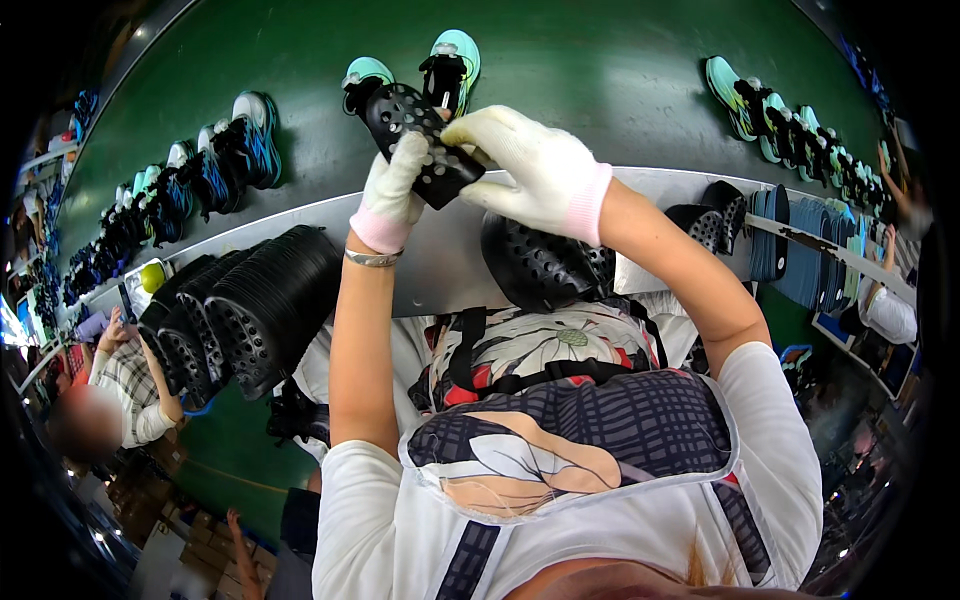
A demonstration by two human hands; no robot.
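A black shoe shaper (398,112), thin plastic and full of round holes, is held up over the bench edge. My left hand (388,190), in a white glove with a pink cuff, grips its near left side with the thumb on top. At its right edge, my right hand (530,165), gloved the same way, has fingers and thumb closed around the plastic. Just beyond stand a mint running shoe (455,60) and a second mint shoe (368,70), the latter partly hidden by the shaper.
Nested stacks of black shapers (270,305) lie at left; another stack (540,265) sits below my hands. Rows of shoes (258,140) line the green conveyor (600,70) on both sides. Flat blue-grey insoles (810,245) stand at right. A co-worker (135,385) is at far left.
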